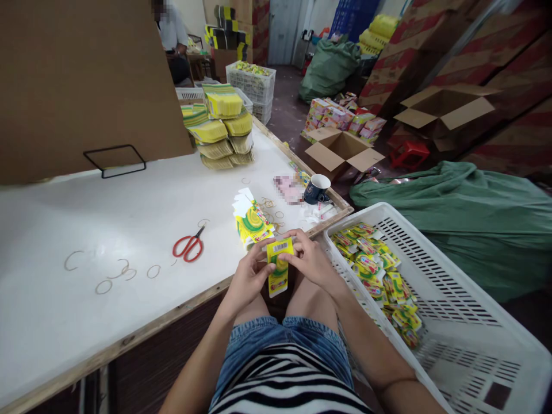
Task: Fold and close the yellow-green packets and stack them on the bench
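Note:
My left hand point(249, 276) and my right hand point(309, 259) both pinch a small yellow packet point(278, 270) with a barcode at its top, held upright over my lap at the table's front edge. Just behind it, a fanned pile of the same yellow packets point(252, 221) lies on the white table point(107, 230). Several loose rubber bands point(271, 208) lie beside that pile. At my right, a white plastic crate point(452, 299) holds several finished yellow packets point(379, 276).
Red-handled scissors point(188, 246) and more rubber bands point(116, 270) lie on the table. Tall stacks of yellow packets point(222, 129) stand at the far edge, beside a large cardboard sheet point(77, 80). A dark mug point(317, 188) sits at the right corner. Another person point(172, 34) sits far back. Open cartons point(340, 150) lie on the floor.

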The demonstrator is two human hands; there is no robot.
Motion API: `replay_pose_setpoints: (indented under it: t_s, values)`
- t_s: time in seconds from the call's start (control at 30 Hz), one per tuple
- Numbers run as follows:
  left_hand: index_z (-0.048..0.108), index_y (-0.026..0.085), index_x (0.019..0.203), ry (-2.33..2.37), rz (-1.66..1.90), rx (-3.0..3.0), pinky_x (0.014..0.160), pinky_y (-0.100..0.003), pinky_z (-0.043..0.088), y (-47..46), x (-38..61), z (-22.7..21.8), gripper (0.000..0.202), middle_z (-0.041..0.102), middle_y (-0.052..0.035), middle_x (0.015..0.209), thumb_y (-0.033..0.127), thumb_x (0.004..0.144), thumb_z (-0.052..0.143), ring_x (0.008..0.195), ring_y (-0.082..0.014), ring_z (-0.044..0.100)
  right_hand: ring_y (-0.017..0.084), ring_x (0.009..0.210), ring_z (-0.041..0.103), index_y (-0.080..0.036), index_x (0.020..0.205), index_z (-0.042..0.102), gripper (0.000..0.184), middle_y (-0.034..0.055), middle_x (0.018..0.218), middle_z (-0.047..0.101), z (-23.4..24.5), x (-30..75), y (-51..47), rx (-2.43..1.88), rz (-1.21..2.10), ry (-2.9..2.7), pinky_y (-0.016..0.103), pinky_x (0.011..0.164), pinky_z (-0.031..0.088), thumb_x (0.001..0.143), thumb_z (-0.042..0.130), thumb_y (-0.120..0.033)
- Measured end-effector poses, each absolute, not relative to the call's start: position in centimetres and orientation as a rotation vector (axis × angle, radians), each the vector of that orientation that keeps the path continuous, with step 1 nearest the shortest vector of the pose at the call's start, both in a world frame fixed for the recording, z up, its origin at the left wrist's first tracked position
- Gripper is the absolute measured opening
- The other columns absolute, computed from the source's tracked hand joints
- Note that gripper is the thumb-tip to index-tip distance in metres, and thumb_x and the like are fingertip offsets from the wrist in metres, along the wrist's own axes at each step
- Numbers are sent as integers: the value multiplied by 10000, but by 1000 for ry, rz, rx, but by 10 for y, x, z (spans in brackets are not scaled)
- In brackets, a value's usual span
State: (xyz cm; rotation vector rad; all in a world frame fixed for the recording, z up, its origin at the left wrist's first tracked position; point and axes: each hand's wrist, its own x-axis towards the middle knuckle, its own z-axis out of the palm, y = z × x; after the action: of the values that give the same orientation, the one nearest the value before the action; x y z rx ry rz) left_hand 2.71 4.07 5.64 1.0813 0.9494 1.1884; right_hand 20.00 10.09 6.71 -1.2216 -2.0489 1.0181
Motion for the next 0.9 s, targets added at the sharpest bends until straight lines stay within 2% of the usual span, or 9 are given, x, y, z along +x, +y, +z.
replay_pose_setpoints:
  t_s: [0.13,0.37,0.47,0.53,0.6,0.7,0.77,0.83,0.9]
  values:
    - [503,207,1304,961,1207,1005,781,-313,563,41,30,58,577,704,-113,1147,273,777,729,960,-242,700,143,497,492,-231,1152,502,351,-69,574,579,63,198,100,-1170,1063,-2018,236,517,350,830,626,-295]
    - [534,204,1279,1018,1226,1023,795,-329,562,44,32,54,558,701,-117,1152,289,766,737,893,-228,712,141,489,489,-239,1183,534,377,-86,547,507,63,197,99,-1283,857,-2110,244,544,345,817,621,-256]
    - [539,196,1255,1034,1250,1018,746,-315,571,44,29,57,531,709,-107,1117,297,770,732,833,-212,719,132,490,475,-227,1207,555,369,-78,558,504,65,199,100,-1205,904,-2095,245,537,344,844,611,-266]
    - [547,186,1228,1018,1274,999,718,-307,574,44,30,59,522,722,-100,1074,303,759,744,791,-205,722,128,517,473,-225,1180,605,319,-45,629,558,64,200,100,-1114,974,-2044,245,529,357,870,595,-298]
    - [554,177,1213,997,1280,994,701,-308,577,43,33,60,526,735,-97,1026,304,745,759,769,-212,725,135,587,515,-227,1124,652,271,6,784,637,62,202,100,-1038,1065,-1922,253,557,405,887,578,-337]
    - [570,191,1225,1030,1312,1086,780,-358,582,46,38,56,487,726,-110,1086,312,780,723,883,-249,723,163,690,573,-229,1038,678,222,38,925,665,62,211,96,-1043,1083,-1711,287,634,469,875,591,-352]
    - [585,220,1234,1200,1412,1258,964,-438,513,51,37,51,429,671,-114,1233,308,824,671,1104,-282,654,188,756,573,-227,990,682,177,45,931,650,68,223,94,-1160,800,-1642,317,701,475,854,619,-321]
    - [572,240,1267,1461,1488,1465,1140,-521,309,61,31,45,438,581,-111,1374,289,838,650,1327,-304,481,222,861,554,-218,1000,675,198,67,987,627,75,236,96,-1268,411,-1593,357,801,457,820,661,-297]
    - [526,236,1322,1656,1433,1620,1184,-586,103,71,21,37,516,526,-125,1433,274,826,663,1415,-323,351,243,925,538,-203,1054,658,281,90,1032,616,76,240,103,-1301,247,-1590,384,857,435,799,685,-316]
